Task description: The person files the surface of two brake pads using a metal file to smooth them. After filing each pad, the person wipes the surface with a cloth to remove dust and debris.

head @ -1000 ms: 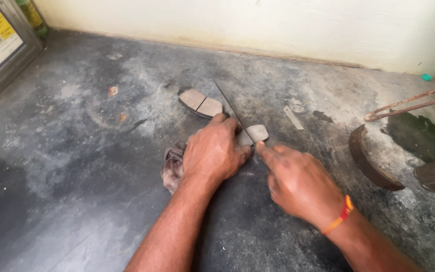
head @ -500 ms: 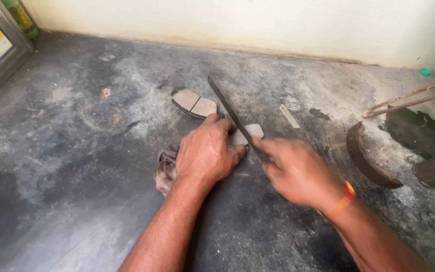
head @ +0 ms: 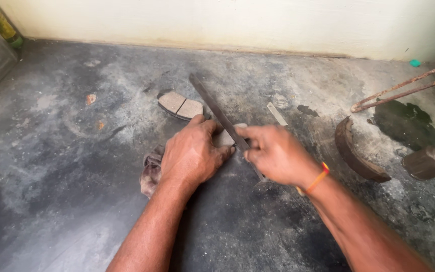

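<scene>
I look down from the head camera at a stained, dark grey concrete floor (head: 66,166) that meets a pale cream wall (head: 237,22) at the top of the view. My left hand (head: 192,153) lies palm down in the middle of the floor, fingers spread and pressing flat on a small tan brake pad (head: 225,137), which shows only as a pale edge beyond the fingertips. My right hand (head: 275,153), with an orange thread band at the wrist, is clenched around the near end of a long, flat, dark metal file (head: 217,113); the file runs away from me toward the upper left, and its blade lies across the top of the pad. A crumpled brownish rag (head: 150,171) pokes out from under my left wrist. Just beyond the left hand lies a second tan brake pad (head: 179,105) with a groove across its face, apart from the first. A thin metal strip (head: 277,114) lies near the right hand. Farther right sit a curved, rusty brake shoe (head: 356,151), a dark metal cylinder (head: 431,160) and rusty thin rods (head: 404,86).
</scene>
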